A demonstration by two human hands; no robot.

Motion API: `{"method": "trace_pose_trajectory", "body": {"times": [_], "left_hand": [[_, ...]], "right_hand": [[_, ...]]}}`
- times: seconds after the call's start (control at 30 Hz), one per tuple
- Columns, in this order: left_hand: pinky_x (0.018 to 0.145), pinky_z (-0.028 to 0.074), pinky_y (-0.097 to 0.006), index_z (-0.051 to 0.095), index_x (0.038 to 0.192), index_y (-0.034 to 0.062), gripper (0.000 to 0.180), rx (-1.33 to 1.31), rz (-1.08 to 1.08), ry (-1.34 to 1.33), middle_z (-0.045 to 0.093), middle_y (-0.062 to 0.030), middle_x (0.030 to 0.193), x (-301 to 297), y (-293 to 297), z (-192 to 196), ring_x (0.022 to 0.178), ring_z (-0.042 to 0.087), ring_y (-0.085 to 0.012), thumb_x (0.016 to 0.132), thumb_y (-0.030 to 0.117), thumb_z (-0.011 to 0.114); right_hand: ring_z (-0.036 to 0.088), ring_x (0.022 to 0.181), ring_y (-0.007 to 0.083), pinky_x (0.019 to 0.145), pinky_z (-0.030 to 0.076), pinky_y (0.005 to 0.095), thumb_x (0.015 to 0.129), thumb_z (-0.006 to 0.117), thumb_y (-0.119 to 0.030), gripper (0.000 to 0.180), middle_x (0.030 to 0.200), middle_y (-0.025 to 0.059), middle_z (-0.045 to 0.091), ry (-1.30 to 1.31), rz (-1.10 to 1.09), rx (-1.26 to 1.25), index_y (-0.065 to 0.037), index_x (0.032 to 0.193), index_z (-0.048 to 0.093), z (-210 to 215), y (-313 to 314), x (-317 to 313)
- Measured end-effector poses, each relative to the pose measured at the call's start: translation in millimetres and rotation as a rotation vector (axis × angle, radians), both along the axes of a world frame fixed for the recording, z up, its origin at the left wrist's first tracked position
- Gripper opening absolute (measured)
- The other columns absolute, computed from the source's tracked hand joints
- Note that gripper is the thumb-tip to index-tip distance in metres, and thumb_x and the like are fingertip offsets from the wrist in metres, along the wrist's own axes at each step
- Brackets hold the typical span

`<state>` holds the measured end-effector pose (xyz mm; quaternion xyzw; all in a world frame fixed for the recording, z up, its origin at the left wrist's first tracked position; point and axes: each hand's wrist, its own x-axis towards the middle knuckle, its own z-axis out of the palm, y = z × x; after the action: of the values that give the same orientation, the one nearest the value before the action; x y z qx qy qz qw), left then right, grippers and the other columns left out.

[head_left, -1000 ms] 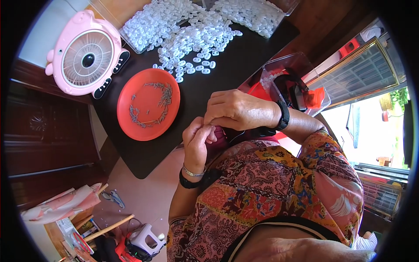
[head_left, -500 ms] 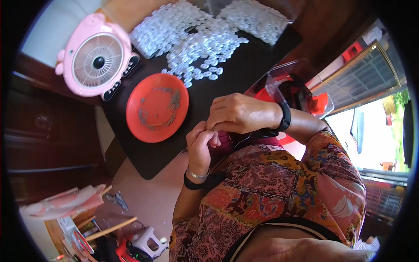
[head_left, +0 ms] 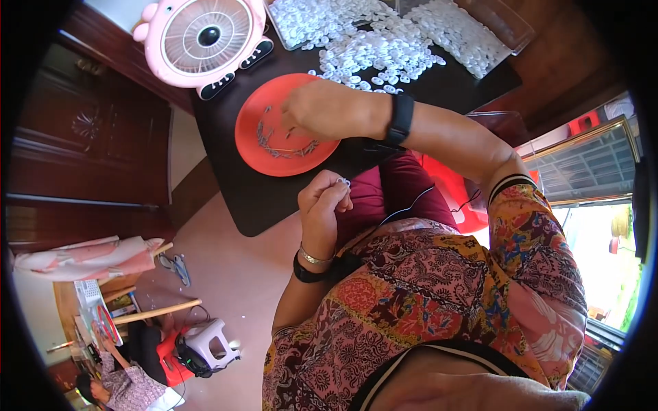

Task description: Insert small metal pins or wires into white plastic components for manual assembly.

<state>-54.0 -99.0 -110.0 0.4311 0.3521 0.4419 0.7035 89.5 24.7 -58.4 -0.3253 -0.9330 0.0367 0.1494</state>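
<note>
My left hand (head_left: 322,204) is closed in front of the table edge, thumb against bent fingers. Between thumb and forefinger it grips a small whitish plastic piece (head_left: 344,182). My right hand (head_left: 325,109) reaches over the red plate (head_left: 248,154), fingers pointing down and drawn together near its inner surface. Whatever those fingertips pinch, if anything, is too small to make out. Small grey metal-looking pieces (head_left: 264,139) lie scattered in a loose ring on the plate. Beyond it, many oval whitish plastic pieces (head_left: 373,58) are heaped on the black tabletop (head_left: 229,198).
A pink fan (head_left: 205,38) stands at the table's far left. Clear trays with more oval pieces, one tray's wall (head_left: 514,31) visible, are at the back. At lower left another person (head_left: 140,387) is near a stool (head_left: 212,342). A red chair (head_left: 473,216) is at right.
My right hand has left my left hand and moved over the plate. My left hand stays by the table edge. The view has shifted, and another person now shows at lower left.
</note>
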Motion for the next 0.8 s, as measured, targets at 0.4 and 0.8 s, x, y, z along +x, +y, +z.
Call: {"method": "trace_pose_trajectory", "body": {"times": [0.4,0.8], "left_hand": [[0.054,0.039,-0.023,0.053,0.075,-0.0002,0.012,-0.008,0.043,-0.061,0.05,-0.0032,0.062,-8.9,-2.7,-3.9,0.056,0.047,-0.0101,0.085,0.006,0.051],[0.055,0.035,-0.022,0.056,0.076,-0.0008,0.01,0.22,0.208,0.222,0.055,-0.0021,0.068,-20.2,12.5,29.8,0.06,0.046,-0.0059,0.085,0.004,0.053]], "right_hand": [[0.064,0.075,0.0311,0.063,0.051,0.0405,0.075,0.058,-0.011,0.012,0.079,0.0137,0.065,-0.04,0.014,0.06,-0.003,0.08,0.063,-35.6,22.6,-20.8],[0.057,0.073,0.0054,0.066,0.047,0.0208,0.085,0.063,-0.013,0.017,0.08,-0.0001,0.062,0.786,-0.086,-0.919,-0.001,0.097,0.061,1.0,8.6,20.5]]}}
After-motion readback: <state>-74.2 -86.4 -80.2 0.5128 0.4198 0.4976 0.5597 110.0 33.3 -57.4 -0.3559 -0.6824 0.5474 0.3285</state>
